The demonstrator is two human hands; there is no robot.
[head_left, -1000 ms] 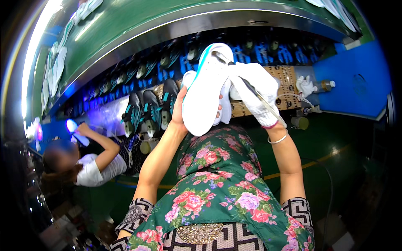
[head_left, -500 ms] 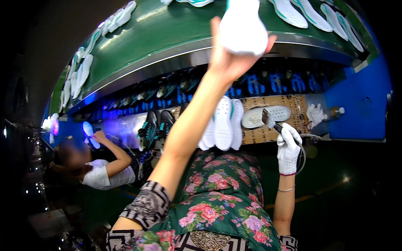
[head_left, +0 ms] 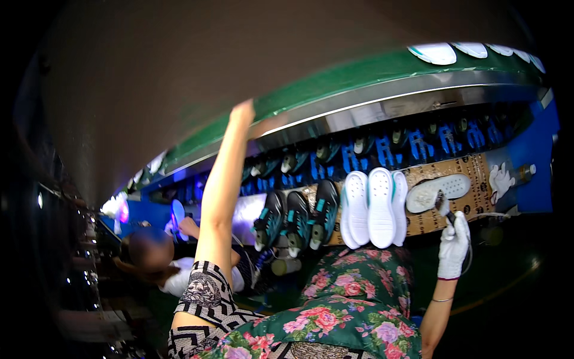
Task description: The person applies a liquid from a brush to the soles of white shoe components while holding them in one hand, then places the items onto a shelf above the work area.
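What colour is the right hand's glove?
The glove is white, its hem reddish; best seen in the head view.

Small dark print marks the brown cardboard point(head_left: 418, 225), too small to read.

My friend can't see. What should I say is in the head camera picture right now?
A person's white-gloved right hand holds a brush at a pale oval piece with holes; the blurred, bare left hand is stretched toward a green surface. White shoe soles and three dark shoes sit nearby.
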